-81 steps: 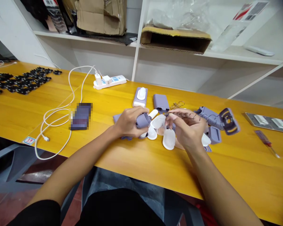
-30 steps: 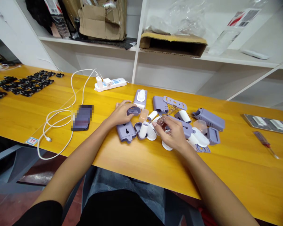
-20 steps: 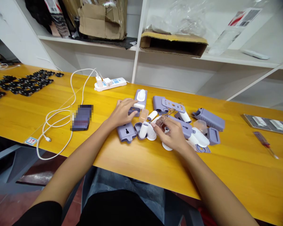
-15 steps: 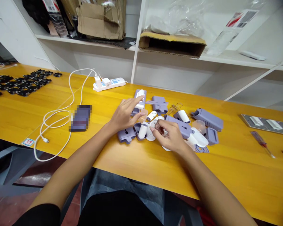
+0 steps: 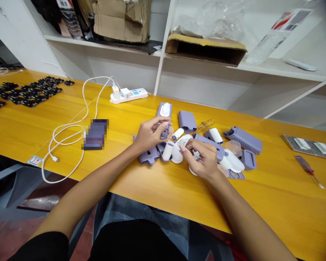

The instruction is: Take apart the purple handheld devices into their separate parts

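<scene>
My left hand (image 5: 151, 135) pinches a thin lavender plastic piece (image 5: 165, 131) with a round ring-like part, held above the pile of parts. My right hand (image 5: 202, 156) is closed around a bunch of thin metal wire pieces (image 5: 195, 153), which look like springs; the fingers partly hide them. Below and between the hands lie a white cylinder (image 5: 167, 150), a smaller white cylinder (image 5: 178, 134) and a white round disc (image 5: 176, 155). A lavender housing (image 5: 187, 121) lies just behind, and another lavender housing (image 5: 149, 156) sits under my left wrist.
Thin wire pieces (image 5: 205, 126), a perforated lavender case (image 5: 244, 139) and white oval parts (image 5: 233, 160) lie to the right. Further right are a screwdriver (image 5: 309, 171) and a metal strip (image 5: 309, 145). At left are a phone (image 5: 95, 134), a white cable (image 5: 54, 139), a power strip (image 5: 130, 95) and black parts (image 5: 29, 92).
My left hand has closed on the thin lavender piece, which lay across the rear housing before, and drawn it back toward me. My right hand still holds the wire pieces. The view has shifted slightly.
</scene>
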Demonstrator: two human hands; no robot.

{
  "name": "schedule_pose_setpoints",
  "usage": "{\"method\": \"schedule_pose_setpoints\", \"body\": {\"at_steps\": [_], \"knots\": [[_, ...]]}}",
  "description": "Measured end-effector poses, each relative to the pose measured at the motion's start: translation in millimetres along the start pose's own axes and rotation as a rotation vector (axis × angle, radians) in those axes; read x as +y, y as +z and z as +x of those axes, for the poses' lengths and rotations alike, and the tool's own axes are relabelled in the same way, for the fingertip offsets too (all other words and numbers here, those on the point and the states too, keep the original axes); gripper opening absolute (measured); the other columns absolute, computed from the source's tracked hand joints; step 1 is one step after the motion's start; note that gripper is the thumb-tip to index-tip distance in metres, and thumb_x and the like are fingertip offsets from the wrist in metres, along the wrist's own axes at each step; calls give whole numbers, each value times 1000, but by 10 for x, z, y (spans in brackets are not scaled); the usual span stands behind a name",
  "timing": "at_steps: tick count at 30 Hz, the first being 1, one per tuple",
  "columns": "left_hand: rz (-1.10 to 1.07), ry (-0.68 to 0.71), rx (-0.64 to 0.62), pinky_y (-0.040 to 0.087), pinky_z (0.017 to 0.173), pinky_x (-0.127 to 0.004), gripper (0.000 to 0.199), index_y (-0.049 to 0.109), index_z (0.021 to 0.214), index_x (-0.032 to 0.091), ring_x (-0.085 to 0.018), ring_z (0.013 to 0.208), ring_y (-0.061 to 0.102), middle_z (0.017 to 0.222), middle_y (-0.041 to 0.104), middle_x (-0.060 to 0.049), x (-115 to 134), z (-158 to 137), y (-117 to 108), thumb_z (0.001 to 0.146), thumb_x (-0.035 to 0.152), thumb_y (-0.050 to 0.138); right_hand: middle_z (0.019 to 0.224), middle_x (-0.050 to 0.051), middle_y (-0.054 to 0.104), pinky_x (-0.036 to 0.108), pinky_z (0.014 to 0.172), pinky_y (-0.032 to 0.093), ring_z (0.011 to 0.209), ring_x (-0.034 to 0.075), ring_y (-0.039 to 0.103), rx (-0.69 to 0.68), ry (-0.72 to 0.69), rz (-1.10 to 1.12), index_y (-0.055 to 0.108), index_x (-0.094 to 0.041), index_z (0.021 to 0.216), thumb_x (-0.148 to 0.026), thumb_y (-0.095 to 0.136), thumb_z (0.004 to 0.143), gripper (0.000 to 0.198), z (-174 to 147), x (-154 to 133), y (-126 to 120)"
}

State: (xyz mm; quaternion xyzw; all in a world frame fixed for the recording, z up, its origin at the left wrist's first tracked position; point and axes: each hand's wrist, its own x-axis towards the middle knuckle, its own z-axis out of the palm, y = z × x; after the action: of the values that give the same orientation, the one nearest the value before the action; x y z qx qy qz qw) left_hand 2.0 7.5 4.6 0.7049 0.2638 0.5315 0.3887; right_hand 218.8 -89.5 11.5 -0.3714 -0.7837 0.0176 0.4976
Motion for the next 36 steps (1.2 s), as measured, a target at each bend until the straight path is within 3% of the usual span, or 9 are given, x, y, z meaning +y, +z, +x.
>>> {"method": "schedule_pose_setpoints", "body": {"at_steps": [3,9,12,14,17,21,27,31,36], "knots": [[-255,-198,-60,67,99,-37,54,80,123,14,-25,107,85,122,86,-17,6,30,-13,95,59,86,63,-3,52,31,55,36,55,13,45,79,28,19,54,-24,74,-21,70,105,35,9,-7,-15],[-424,-362,-74,68,95,-38,62,82,116,14,-25,104,85,118,87,-16,3,37,-18,79,60,100,66,-1,60,32,60,44,60,15,55,126,240,169,63,-24,75,-35,74,106,35,-47,58,50],[-470,-406,-98,68,90,-36,66,81,120,14,-24,103,84,123,86,-17,16,10,22,77,59,102,83,1,69,33,63,53,68,17,64,125,320,206,75,-25,97,-39,79,103,16,-88,81,120],[-490,-424,-139,67,89,-35,68,81,126,15,-24,102,84,125,85,-17,26,-9,51,78,59,101,100,4,71,34,65,57,74,18,68,113,349,219,77,-26,116,-40,81,101,21,-96,62,157],[-489,-418,-196,67,86,-33,67,83,126,15,-23,102,83,122,85,-16,30,-29,83,80,61,100,114,6,70,33,61,56,73,16,67,77,342,196,76,-30,129,-37,83,100,31,-78,7,189],[-451,-385,-238,67,86,-35,61,86,121,15,-24,104,82,120,85,-15,21,-36,91,82,61,97,108,6,73,33,60,55,74,18,67,74,280,140,79,-30,123,-31,82,99,23,-49,-32,193],[-406,-291,-288,65,102,-41,57,89,118,17,-27,116,82,126,86,-16,23,-12,73,82,61,97,106,5,75,39,72,60,81,21,69,42,277,123,80,-29,123,-32,83,99,24,-39,-60,167],[-384,-291,-296,65,103,-42,57,90,117,18,-27,115,82,124,86,-16,44,-11,73,81,62,97,104,6,77,43,79,62,88,24,72,73,232,111,79,-30,122,-29,83,99,23,-37,-118,165],[-363,-267,-313,66,100,-41,60,90,117,16,-26,107,83,119,86,-16,59,-19,72,80,63,98,101,5,79,41,77,61,84,23,73,105,195,121,79,-29,118,-26,84,99,20,-32,-154,163]]}}
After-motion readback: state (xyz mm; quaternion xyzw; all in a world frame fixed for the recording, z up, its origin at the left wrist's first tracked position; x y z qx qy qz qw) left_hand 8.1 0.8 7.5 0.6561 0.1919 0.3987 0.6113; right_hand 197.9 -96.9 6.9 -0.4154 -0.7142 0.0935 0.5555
